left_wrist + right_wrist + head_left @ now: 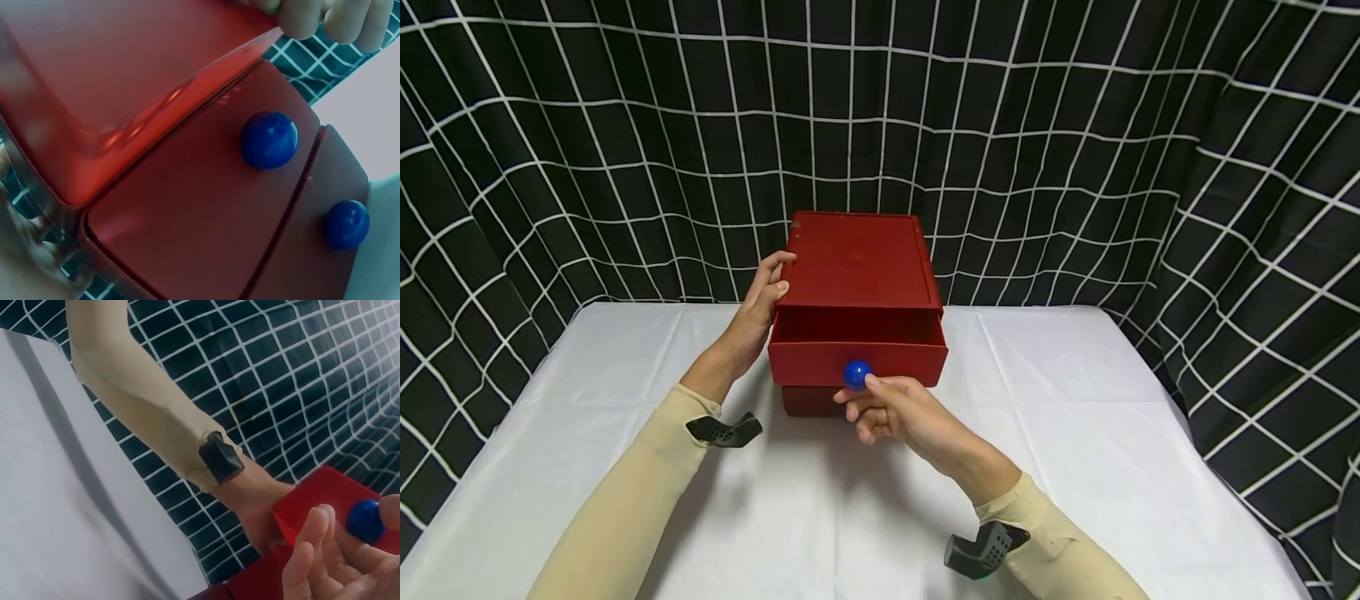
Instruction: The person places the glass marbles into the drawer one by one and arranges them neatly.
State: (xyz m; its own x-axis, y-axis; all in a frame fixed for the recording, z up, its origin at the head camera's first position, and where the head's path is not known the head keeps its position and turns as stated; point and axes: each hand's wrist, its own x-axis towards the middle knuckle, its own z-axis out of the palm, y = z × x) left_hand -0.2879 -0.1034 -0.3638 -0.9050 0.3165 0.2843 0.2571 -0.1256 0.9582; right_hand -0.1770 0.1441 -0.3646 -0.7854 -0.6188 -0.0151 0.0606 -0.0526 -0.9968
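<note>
A red drawer cabinet (859,258) stands on the table, its top drawer (812,364) partly pulled out. On that drawer's front is a round blue knob (856,372), which my right hand (917,417) pinches between thumb and fingers. My left hand (741,333) rests against the cabinet's left side, fingertips and thumb near the upper edge. Two lower drawers with blue knobs, a middle knob (269,139) and a bottom knob (347,224), show closed in the left wrist view. Inside the top drawer, the visible part is dark red; its floor is hidden.
A white cloth (1075,400) covers the table under the cabinet. Black curtains (1037,125) with a white grid hang behind it and at both sides. Each wrist wears a dark camera, such as the left wrist camera (724,431).
</note>
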